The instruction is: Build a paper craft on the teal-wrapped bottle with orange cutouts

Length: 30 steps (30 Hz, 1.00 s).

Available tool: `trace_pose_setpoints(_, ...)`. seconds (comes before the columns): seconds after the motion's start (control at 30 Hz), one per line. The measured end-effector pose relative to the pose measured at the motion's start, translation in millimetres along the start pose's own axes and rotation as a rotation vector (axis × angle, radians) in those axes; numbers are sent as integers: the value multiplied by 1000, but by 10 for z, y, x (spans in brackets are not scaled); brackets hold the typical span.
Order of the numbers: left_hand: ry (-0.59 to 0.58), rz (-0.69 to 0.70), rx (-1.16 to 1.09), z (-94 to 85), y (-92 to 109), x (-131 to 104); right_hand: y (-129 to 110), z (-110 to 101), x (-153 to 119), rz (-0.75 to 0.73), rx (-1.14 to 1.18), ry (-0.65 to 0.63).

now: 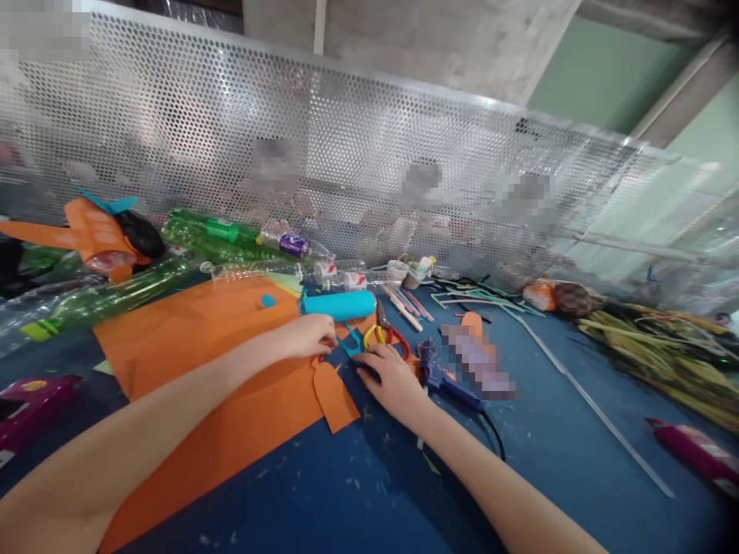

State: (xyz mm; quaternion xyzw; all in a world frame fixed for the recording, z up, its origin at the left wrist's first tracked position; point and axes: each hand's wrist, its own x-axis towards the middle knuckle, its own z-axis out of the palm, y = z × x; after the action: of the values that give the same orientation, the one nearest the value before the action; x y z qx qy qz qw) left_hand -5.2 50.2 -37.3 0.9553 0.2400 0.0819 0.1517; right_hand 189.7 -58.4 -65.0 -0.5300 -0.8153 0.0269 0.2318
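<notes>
My left hand (315, 336) is closed, its fingertips pinched together just above a small rounded piece of orange paper (336, 400). Whether they grip an edge of paper is too small to tell. Large orange paper sheets (231, 392) lie under my left forearm. My right hand (396, 381) rests low over the table, palm down, thumb and fingers apart. Just beyond it lie scissors with yellow and red handles (398, 337) and a thin blue paper scrap (351, 342). A blue paper-wrapped cylinder (340, 305) lies behind both hands. Right of my right hand is a blue glue gun (442, 377).
Green plastic bottles (127, 291) and clear bottles (349, 281) line the back, before a perforated metal screen (358, 154). An orange paper plane model (95, 235) stands at left. Markers (407, 308), a long pale strip (589, 400) and dried leaves (663, 362) lie rightward.
</notes>
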Motion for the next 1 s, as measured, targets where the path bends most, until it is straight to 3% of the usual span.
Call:
trace_pose_setpoints(0.2, 114, -23, -58, 22, 9, -3, -19, -13, -1, -6, -41, -10)
trace_pose_setpoints(0.43, 470, -176, -270, -117, 70, 27, 2, 5, -4, 5, -21, -8)
trace_pose_setpoints(0.6, 662, -305, -506, -127, -29, 63, 3, 5, -4, 2, -21, 4)
trace_pose_setpoints(0.73, 814, -326, -638, -134, -67, 68, 0, 9, -3, 4, -11, 5)
trace_pose_setpoints(0.87, 832, -326, -728, -159, -37, 55, -1, -3, 8, 29, 85, 71)
trace_pose_setpoints(1.0, 742, -276, -776, -136, 31, 66, -13, -68, 39, 205, 257, 228)
